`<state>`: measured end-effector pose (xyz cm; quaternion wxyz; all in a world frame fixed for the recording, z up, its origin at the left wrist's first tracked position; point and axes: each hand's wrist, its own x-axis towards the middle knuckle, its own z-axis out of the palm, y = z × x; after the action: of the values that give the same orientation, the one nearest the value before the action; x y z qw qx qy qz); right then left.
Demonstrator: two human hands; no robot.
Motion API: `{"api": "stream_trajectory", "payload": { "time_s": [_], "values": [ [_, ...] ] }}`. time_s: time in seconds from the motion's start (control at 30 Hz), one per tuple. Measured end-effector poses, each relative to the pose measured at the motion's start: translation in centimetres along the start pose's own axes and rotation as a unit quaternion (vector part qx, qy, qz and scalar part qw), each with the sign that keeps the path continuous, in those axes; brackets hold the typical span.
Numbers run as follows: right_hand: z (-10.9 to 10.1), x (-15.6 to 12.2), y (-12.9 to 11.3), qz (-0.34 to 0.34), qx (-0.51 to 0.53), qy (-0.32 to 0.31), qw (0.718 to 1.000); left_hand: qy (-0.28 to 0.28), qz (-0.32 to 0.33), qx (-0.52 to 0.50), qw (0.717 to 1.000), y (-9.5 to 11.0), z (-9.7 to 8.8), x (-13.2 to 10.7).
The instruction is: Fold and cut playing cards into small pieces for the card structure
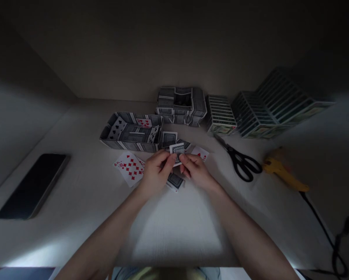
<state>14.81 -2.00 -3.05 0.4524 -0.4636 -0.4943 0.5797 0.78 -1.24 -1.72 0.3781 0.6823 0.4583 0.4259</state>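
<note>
Both hands meet over the middle of a pale table (174,233). My left hand (156,171) and my right hand (195,169) pinch a small folded playing card (178,150) between their fingertips, its patterned back facing me. Loose cards lie around them: a ten of diamonds (129,167) face up to the left, a face-down card (175,181) under my wrists, and a red card (200,153) to the right. Just beyond stands an open tray built from playing cards (132,136).
A second card-built box (181,105) and folded rows of cards (267,109) stand along the back wall. Black scissors (240,160) and a yellow glue gun (282,171) with a black cord lie at the right. A dark phone (32,184) lies at the left.
</note>
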Motion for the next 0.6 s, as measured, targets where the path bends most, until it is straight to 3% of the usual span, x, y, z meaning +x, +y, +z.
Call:
{"api": "stream_trajectory", "payload": {
  "time_s": [0.13, 0.23, 0.4, 0.6],
  "values": [
    [0.11, 0.17, 0.19, -0.004, -0.015, 0.038, 0.999, 0.042, -0.032, -0.035, 0.998, 0.08, 0.22, -0.01],
    [0.01, 0.41, 0.42, 0.009, 0.031, 0.029, 0.999, 0.063, -0.041, -0.059, 0.995, 0.21, 0.19, -0.16],
    [-0.43, 0.69, 0.70, 0.043, 0.132, 0.013, 0.990, 0.065, -0.001, -0.026, 0.998, 0.22, -0.17, -0.35],
    [-0.35, 0.68, 0.72, 0.025, 0.087, 0.028, 0.995, 0.046, 0.032, 0.043, 0.998, -0.13, -0.28, -0.04]
  ]
}}
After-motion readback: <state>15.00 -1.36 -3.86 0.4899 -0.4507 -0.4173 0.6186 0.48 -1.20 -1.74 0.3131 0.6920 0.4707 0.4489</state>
